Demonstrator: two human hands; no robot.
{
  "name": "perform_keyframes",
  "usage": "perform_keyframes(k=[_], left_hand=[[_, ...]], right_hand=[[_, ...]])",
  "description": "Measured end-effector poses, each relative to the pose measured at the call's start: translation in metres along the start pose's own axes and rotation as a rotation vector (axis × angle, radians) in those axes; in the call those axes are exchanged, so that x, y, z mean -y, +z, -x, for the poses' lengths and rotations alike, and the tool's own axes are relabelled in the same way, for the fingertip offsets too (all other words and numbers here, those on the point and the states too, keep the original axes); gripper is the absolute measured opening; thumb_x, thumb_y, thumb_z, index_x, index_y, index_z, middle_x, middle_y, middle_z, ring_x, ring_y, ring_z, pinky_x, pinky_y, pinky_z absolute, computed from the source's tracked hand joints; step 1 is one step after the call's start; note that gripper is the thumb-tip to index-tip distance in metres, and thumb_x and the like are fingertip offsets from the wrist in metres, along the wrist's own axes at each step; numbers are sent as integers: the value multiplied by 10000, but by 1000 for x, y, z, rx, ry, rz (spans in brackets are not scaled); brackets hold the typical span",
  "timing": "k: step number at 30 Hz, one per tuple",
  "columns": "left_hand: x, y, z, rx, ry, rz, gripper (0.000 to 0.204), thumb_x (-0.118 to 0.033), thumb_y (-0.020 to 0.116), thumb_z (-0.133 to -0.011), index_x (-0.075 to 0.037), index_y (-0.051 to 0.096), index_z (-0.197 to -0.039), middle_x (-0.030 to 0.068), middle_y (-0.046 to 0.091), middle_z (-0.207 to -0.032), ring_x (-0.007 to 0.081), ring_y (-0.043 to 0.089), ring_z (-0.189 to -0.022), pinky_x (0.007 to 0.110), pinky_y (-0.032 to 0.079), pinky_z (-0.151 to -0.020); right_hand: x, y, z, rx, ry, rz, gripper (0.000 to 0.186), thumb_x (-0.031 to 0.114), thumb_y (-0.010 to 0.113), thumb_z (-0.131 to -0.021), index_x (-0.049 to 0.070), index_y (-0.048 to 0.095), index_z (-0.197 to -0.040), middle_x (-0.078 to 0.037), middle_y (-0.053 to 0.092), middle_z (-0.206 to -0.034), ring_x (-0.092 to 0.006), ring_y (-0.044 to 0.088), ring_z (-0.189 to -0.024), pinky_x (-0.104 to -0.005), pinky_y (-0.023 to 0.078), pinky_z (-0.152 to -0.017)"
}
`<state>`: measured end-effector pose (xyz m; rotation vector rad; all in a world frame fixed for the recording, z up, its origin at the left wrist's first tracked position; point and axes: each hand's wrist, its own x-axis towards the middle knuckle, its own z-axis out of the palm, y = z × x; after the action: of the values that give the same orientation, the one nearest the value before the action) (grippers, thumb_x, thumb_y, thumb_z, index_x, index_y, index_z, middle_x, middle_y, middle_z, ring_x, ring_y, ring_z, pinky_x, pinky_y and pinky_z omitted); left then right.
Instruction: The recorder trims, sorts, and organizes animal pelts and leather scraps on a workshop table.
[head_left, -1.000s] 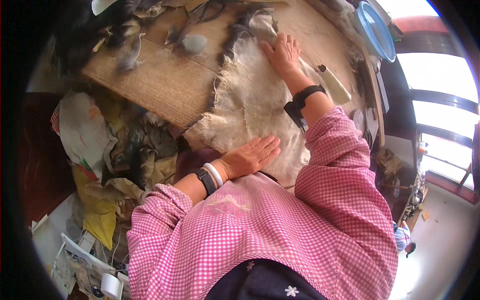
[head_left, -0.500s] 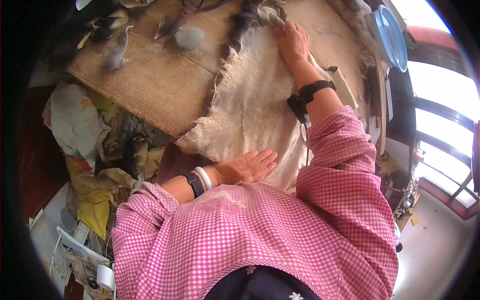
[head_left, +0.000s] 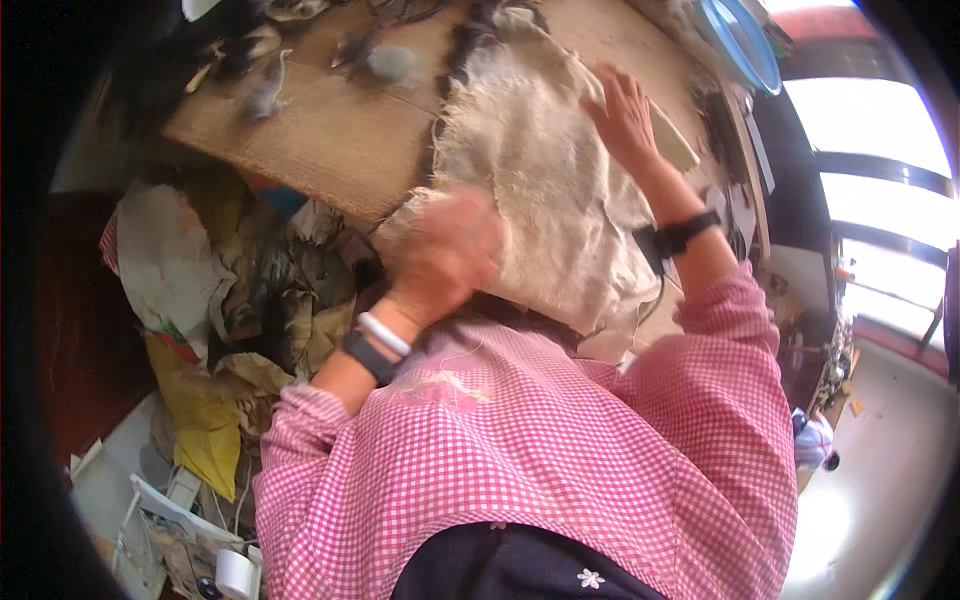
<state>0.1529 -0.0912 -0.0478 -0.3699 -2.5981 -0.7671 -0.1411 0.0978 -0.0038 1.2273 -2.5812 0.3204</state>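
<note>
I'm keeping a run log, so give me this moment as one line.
left hand: blurred, on near edge of pale fleece | right hand: flat on fleece's far side | fleece: spread on table

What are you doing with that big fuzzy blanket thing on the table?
A person in a pink checked shirt is working on a pale, woolly sheet spread on a brown mat. The right hand lies flat on its far part. The left hand is at its near corner, blurred, so whether it grips is unclear. Dark and grey tufts of fibre lie at the mat's far edge, and crumpled cloth and paper are heaped to the left.
</note>
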Motion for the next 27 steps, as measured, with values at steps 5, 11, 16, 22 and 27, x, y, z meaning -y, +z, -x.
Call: perform_keyframes(k=[5, 11, 16, 22, 27], left_hand=[[22, -20, 2, -126, -207, -134, 442, -261, 607, -889, -155, 554, -1314, 149, 529, -1161, 332, 497, -1095, 438, 410, -916], [45, -41, -10, -62, -173, -397, 393, -64, 622, -815, -194, 635, -1186, 62, 522, -874, 274, 542, -831, 399, 467, -736], [-5, -37, -56, -203, -46, -510, 364, -74, 607, -828, -118, 619, -1189, 109, 559, -1179, 307, 528, -1082, 445, 410, -955], [-79, 35, -33, 283, 231, 76, 790, -388, 688, -788, -46, 374, -1428, 158, 351, -1487, 314, 305, -1394, 440, 256, -1124], [-75, 56, -30, 303, 347, -118, 919, -509, 697, -729, -74, 342, -1457, 157, 273, -1537, 303, 271, -1419, 438, 236, -1132]], right_hand=[[26, -36, 180, 262, 198, 9, 682, 297, 601, -854, 140, 330, -1460, -124, 287, -1515, -317, 238, -1407, -475, 170, -1152], [99, -41, 222, 312, 346, 15, 734, 382, 498, -901, 90, 211, -1511, -153, 161, -1572, -316, 87, -1467, -477, 64, -1176], [139, -40, 224, 249, 326, -222, 682, 376, 491, -916, 62, 273, -1481, -178, 188, -1551, -337, 118, -1454, -483, 105, -1166], [99, -45, 213, 334, 74, -358, 639, 346, 475, -913, 56, 313, -1458, -174, 280, -1515, -322, 211, -1430, -446, 166, -1166], [-38, -36, 196, 326, 362, 87, 724, 505, 403, -955, 94, 197, -1513, -88, 174, -1581, -263, 126, -1464, -408, 150, -1178]])
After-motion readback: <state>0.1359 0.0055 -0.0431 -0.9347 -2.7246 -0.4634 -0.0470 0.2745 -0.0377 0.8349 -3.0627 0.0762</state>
